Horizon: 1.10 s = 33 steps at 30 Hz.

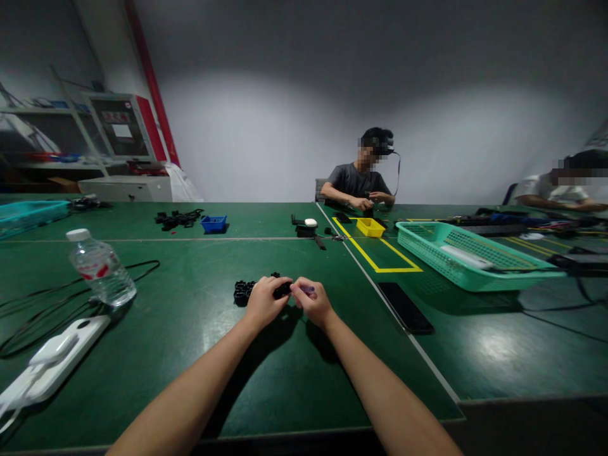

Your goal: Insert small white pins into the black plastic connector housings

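Over the green table, my left hand (266, 299) is closed around a small black part (283, 290), mostly hidden by the fingers. Close beside it, my right hand (312, 301) pinches a slim tool with a purplish handle (310, 291); its kind is too small to make out. The tool's front end points toward the black part, but whether they touch is hidden by my fingertips. Just left of my left hand lies a cluster of black moulded pieces (241, 292), partly covered by that hand.
A water bottle (102, 269) and white power strip (66, 361) are on the left. Beyond my hands are a blue bin (213, 223), black parts (178, 219) and a yellow bin (370, 227). Rightward lie a phone (406, 308) and green basket (468, 277). Two people sit opposite.
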Available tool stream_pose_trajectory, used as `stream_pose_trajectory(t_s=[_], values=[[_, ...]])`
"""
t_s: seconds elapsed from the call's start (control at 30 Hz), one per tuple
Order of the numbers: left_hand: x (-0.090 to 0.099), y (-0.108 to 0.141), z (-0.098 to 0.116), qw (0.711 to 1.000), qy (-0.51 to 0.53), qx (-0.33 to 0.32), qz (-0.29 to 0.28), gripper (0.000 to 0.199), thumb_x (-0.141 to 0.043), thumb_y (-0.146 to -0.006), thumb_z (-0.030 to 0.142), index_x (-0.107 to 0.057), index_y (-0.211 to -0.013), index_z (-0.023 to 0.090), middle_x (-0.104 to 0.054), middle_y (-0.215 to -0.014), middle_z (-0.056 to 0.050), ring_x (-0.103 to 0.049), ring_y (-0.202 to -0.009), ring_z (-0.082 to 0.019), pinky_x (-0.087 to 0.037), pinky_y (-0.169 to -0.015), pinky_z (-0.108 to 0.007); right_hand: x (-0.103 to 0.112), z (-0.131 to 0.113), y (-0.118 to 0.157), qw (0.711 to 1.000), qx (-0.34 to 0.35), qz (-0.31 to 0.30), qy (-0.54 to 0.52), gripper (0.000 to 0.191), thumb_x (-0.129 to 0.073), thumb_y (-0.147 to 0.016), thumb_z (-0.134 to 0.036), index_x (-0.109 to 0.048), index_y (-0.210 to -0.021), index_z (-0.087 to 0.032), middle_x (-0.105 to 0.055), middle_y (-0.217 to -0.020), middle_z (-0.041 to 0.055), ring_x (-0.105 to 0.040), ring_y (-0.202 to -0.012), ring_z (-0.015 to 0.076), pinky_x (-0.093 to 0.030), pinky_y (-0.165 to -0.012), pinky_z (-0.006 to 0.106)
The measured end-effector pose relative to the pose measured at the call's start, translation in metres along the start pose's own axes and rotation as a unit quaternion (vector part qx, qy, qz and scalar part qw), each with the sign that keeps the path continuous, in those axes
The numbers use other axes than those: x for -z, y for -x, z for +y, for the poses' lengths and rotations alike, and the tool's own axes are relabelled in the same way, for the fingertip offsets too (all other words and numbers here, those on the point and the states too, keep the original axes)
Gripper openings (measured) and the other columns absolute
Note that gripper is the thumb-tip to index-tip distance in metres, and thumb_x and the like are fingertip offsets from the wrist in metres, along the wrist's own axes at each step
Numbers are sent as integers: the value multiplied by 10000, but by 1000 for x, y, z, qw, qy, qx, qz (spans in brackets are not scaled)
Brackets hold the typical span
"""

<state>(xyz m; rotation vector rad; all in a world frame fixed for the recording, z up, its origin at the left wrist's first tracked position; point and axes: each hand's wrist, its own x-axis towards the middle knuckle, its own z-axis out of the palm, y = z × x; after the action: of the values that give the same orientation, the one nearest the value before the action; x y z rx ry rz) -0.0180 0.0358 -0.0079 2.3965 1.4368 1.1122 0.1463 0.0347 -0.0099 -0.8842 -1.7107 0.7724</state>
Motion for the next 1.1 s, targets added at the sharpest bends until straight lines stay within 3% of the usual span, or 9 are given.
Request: stream_pose_trajectory(t_s=[0.23,0.37,0.53,0.8,0.97,1.1], values=[[-1,-2,-5,999,-10,14,35,273,-671,-813,239,-696,-1085,249,-665,-994,-45,-580,-938,-214,-460,-865,-346,1,-7,-2,992,-36,49,-112,360,-596,-847,-472,-550,-609,-206,-496,-462,-40,-449,-420,104,-354,-452,233],[-1,-4,-8,996,-13,37,75,281,-686,-800,236,-693,-1081,229,-616,-1030,-64,-558,-999,-228,-459,-919,-371,5,-10,-8,961,-85,118,-236,392,-650,-785,-517,-529,-589,-201,-487,-444,-48,-426,-378,87,-324,-386,214],[0,-4,-9,997,8,34,74,263,-658,-836,271,-656,-1095,224,-658,-1070,-54,-572,-1020,-230,-454,-935,-389,12,-4,-15,916,-130,227,-306,383,-709,-700,-507,-515,-593,-195,-482,-426,-59,-411,-348,73,-281,-336,187],[0,0,-4,1000,12,-3,24,337,-680,-815,292,-648,-1143,222,-699,-1076,-59,-599,-1008,-227,-468,-913,-374,18,4,-17,885,-179,300,-308,369,-700,-714,-472,-489,-601,-192,-472,-426,-66,-412,-344,64,-260,-328,168],[2,1,1,998,-35,-29,-42,299,-710,-792,313,-684,-1084,252,-708,-1024,-40,-583,-1003,-230,-448,-879,-369,20,3,-17,876,-195,313,-311,341,-683,-737,-440,-490,-610,-190,-472,-435,-69,-415,-348,61,-258,-333,167],[0,2,1,993,-83,-51,-68,321,-754,-760,346,-695,-1066,270,-690,-1098,-37,-532,-1073,-252,-413,-916,-394,19,4,-17,876,-194,309,-314,340,-688,-735,-439,-488,-613,-192,-474,-435,-70,-415,-353,64,-262,-335,169]])
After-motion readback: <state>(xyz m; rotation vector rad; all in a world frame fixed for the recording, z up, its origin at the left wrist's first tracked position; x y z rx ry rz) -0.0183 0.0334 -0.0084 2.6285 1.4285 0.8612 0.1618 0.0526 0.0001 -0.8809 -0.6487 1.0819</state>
